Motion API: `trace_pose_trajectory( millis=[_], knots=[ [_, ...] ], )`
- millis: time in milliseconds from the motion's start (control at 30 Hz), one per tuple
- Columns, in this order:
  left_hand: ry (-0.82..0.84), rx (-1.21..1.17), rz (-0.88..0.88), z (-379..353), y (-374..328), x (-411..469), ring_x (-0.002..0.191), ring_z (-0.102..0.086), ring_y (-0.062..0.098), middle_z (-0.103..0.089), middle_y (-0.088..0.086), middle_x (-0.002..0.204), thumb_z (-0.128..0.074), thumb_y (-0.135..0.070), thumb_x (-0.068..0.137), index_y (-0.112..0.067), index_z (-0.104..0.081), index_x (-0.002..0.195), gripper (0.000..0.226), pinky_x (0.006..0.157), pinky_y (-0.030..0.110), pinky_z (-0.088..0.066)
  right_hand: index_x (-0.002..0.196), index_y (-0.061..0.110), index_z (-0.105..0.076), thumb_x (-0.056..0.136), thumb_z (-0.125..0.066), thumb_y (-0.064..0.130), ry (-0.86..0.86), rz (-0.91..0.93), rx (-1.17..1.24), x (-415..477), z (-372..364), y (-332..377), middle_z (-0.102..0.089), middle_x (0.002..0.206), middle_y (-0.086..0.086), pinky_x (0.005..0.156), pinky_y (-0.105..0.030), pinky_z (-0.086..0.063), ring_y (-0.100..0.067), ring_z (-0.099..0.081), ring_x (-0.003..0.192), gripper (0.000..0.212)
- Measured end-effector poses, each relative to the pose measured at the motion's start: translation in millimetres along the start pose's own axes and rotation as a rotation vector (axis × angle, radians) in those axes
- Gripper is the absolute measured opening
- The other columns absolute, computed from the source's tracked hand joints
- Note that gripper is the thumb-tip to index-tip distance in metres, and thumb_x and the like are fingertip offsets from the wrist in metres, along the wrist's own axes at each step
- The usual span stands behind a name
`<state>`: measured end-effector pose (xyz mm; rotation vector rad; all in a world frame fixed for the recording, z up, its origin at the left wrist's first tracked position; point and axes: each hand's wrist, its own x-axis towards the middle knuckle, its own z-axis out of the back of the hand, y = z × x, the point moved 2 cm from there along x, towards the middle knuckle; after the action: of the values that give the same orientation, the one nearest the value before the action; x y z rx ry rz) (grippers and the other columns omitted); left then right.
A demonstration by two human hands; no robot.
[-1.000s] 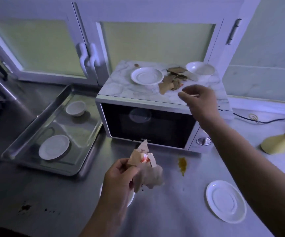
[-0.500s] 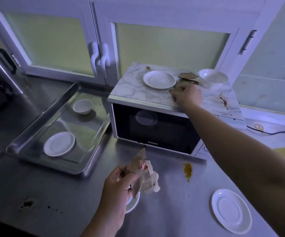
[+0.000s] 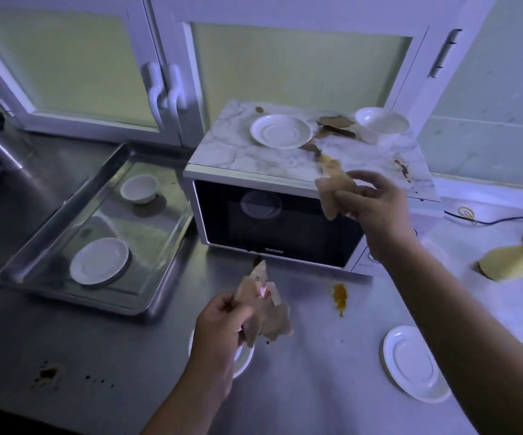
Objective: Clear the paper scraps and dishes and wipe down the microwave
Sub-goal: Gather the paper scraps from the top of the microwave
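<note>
Already both hands are loaded. The right hand (image 3: 376, 205) pinches a brown paper scrap (image 3: 332, 191) between thumb and forefinger, its other fingers splayed loose, just off the front edge of the microwave (image 3: 272, 221). The left hand (image 3: 222, 321) has its fingers curled round a wad of scraps (image 3: 263, 309), low over the counter (image 3: 316, 397) and above a half-hidden saucer (image 3: 245, 361). More loose scraps (image 3: 335, 127) lie on the marbled top, between a white saucer (image 3: 280, 130) and a bowl (image 3: 381, 120).

The pinch looks light and takes only an edge of the paper, so the scrap could slip and fall. The yellow spill (image 3: 339, 298) sits on the counter in front of the microwave, and paper landing there would smear it.

Handing the piece to the left hand carries its own risk: loosening those curled fingers to accept more may let bits of the wad drop.

A further reach for the loose scraps needs care too. They lie against the white saucer's rim and close to the bowl, and a hasty sweep could shove either dish toward an edge. Dragging paper through the red-brown stain (image 3: 403, 169) on the right of the top would spread it before any wiping starts.
</note>
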<state>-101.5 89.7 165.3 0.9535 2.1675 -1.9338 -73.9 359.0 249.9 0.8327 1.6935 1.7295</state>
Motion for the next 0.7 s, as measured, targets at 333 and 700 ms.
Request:
trace_pose_trajectory(
  millis=[333, 700],
  knots=[
    [0.055, 0.033, 0.021, -11, 7, -2, 0.072, -0.063, 0.022, -0.067, 0.011, 0.075, -0.064, -0.010, 0.069, -0.009, -0.064, 0.083, 0.013, 0.074, 0.043, -0.053, 0.092, -0.005, -0.072, 0.084, -0.068, 0.006, 0.356, -0.326, 0.149, -146, -14, -85, -0.068, 0.078, -0.020, 0.067, -0.036, -0.047, -0.026, -0.060, 0.069, 0.014],
    [0.081, 0.101, 0.004, -12, 8, -9, 0.085, -0.067, 0.028, -0.073, 0.021, 0.101, -0.057, 0.011, 0.089, -0.005, -0.073, 0.106, 0.028, 0.075, 0.039, -0.052, 0.090, -0.001, -0.076, 0.082, -0.068, 0.012, 0.572, -0.254, 0.175, -144, -14, -78, -0.070, 0.079, -0.019, 0.062, -0.025, -0.046, -0.020, -0.057, 0.068, 0.017]
  ],
)
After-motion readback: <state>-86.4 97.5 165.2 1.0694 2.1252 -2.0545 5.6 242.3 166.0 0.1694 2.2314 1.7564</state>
